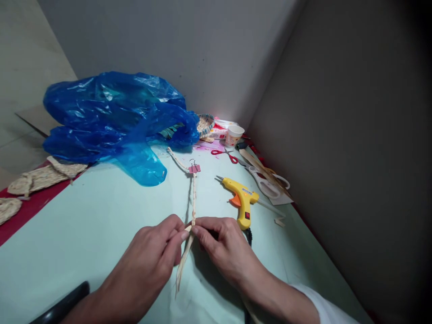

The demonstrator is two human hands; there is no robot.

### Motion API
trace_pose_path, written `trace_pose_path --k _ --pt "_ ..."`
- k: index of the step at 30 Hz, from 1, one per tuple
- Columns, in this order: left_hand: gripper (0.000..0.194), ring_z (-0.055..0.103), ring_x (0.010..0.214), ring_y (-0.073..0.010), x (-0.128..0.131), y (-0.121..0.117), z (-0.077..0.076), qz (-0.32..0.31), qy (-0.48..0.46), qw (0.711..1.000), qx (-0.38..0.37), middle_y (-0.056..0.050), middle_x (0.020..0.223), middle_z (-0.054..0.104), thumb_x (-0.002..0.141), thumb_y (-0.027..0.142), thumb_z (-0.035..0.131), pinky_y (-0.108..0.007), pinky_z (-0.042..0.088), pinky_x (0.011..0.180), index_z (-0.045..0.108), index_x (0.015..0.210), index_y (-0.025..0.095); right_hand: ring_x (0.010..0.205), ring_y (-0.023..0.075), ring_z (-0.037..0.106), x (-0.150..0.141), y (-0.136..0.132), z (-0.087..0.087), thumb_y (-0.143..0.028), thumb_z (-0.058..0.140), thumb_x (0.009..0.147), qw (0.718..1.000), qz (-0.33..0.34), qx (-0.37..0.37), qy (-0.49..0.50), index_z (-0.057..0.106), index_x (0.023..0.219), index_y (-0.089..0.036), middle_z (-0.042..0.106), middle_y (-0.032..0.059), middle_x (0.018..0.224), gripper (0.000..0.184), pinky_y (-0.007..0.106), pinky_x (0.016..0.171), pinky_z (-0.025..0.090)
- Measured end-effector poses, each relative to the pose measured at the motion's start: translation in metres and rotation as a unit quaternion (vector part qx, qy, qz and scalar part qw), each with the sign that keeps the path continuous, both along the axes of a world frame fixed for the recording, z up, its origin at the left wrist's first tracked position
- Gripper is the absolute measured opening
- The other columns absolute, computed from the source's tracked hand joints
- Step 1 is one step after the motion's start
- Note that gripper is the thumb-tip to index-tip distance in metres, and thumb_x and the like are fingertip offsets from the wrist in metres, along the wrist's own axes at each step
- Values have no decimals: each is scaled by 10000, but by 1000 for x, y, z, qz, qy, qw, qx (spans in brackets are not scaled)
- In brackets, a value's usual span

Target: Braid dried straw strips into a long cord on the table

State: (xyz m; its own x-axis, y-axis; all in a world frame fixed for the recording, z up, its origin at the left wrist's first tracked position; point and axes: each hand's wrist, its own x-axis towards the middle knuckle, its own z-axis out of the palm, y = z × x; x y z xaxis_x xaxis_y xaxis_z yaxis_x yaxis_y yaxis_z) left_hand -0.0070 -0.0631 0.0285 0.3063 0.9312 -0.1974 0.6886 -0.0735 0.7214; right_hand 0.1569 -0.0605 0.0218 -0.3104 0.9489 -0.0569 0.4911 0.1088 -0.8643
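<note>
A thin pale braid (194, 193) runs down from a pink binder clip (194, 168) on the table to my fingers. My left hand (153, 252) pinches a flat strand at the lower end of the braid. From the other side, my right hand (224, 245) pinches the braid at the same spot, thumb against forefinger. Loose flat strands (182, 267) hang below the two hands toward me. Beyond the clip, the braid's far end (175, 157) bends off to the left.
A yellow glue gun (241, 195) lies right of the braid. Behind it are red-handled scissors (225, 155), white-handled scissors (265, 182) and a paper cup (234, 135). A blue plastic bag (114, 117) fills the back left, near woven slippers (43, 177). A dark wall (337, 135) stands at right.
</note>
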Motion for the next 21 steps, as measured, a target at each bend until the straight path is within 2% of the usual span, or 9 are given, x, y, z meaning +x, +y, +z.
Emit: trace_pose_path --k 4,7,10,13,15,18,21 --pt "308 545 536 -172 0 -3 -4 -24 -1 1000 15 27 544 566 909 375 371 -292 330 569 459 644 245 587 100 443 -1 -1 -4 -210 453 895 996 -9 -42 77 574 631 -147 528 -19 601 297 221 591 334" --pt "305 563 489 -154 -1 -10 -18 -65 -14 993 94 21 553 599 942 325 326 -287 339 534 481 692 246 687 129 525 -1 0 -7 -208 482 880 979 -7 -90 180 662 691 -137 623 13 686 270 233 697 386" --pt "240 563 422 -148 -3 -17 -33 -114 21 969 220 -1 553 621 932 237 348 -294 319 460 500 747 236 627 108 455 -1 1 -6 -249 559 855 961 -30 -140 235 716 729 -126 567 -2 626 236 224 638 361" --pt "215 617 441 -182 -3 -20 -40 -162 70 931 319 -37 591 660 880 130 362 -309 321 419 563 921 194 508 74 302 -2 1 -3 -309 622 828 942 -55 -204 259 747 864 -116 428 -45 508 233 214 502 239" --pt "289 647 480 -211 -3 -20 -39 -169 97 914 356 -56 619 671 841 91 349 -317 337 418 578 998 171 490 63 285 -3 -1 -2 -325 636 821 926 -60 -233 292 742 954 -118 496 -36 531 268 212 492 229" --pt "278 658 519 -221 -3 -16 -32 -182 119 920 327 -65 643 679 841 109 347 -315 370 445 607 900 187 581 76 459 -5 -2 -2 -321 669 796 907 -68 -249 332 749 947 -137 680 40 765 251 209 587 357" --pt "255 660 559 -213 -4 -14 -23 -199 123 936 262 -72 691 699 863 153 376 -311 395 498 623 817 193 753 129 579 -6 -2 -3 -306 696 769 906 -68 -246 337 757 884 -143 702 55 840 209 232 715 417"
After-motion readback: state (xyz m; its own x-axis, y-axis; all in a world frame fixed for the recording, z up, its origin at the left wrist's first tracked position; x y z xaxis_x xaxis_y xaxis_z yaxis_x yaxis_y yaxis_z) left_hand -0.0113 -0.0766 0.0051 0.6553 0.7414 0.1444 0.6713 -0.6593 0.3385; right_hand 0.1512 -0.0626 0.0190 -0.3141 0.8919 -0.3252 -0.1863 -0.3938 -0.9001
